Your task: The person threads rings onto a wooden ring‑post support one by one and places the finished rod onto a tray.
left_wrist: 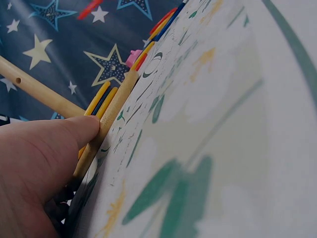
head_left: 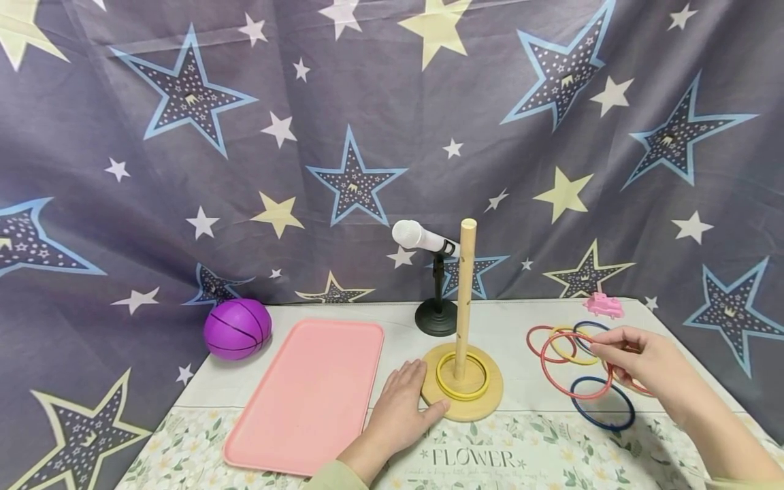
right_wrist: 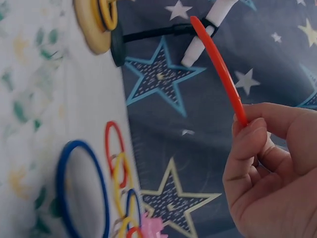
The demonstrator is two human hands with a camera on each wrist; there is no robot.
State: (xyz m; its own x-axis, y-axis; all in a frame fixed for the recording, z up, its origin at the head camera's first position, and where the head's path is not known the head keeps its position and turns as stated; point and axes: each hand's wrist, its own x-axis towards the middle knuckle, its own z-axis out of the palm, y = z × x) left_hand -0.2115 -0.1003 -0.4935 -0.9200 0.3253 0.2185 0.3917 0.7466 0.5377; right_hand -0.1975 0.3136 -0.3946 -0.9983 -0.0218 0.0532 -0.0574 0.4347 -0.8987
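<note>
At lower centre, the left hand (head_left: 398,408) rests with straight fingers against the peg base (head_left: 484,401). At right, the right hand (head_left: 637,354) has its fingers clamped on a red ring (head_left: 554,378).

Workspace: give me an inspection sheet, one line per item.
Surface: table under a pale cloth with a floral front strip.
Job's things: wooden peg stand with a yellow ring on its base; red ring lifted at one edge; loose rings and a blue ring flat on the cloth.
Clutter: pink tray, purple ball, microphone on stand, small pink toy.
Grippers: left hand rests against the stand's base; right hand pinches the red ring.
Cables: nothing seen.
Surroundings: star-print curtain behind.
</note>
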